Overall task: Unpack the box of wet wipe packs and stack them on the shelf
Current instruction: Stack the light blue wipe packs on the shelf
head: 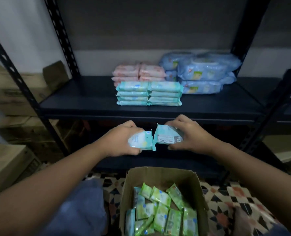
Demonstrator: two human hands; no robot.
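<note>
My left hand grips a teal wet wipe pack, and my right hand grips a second teal pack. Both packs hang side by side in front of the dark shelf's front edge, just below its level. On the shelf stand two stacks of teal packs, with pink packs behind and larger blue packs to the right. Below my arms an open cardboard box holds several green packs.
Black slotted uprights frame the shelf at left and right. Cardboard cartons are piled at the left. The floor is patterned tile. A blue cloth lies left of the box.
</note>
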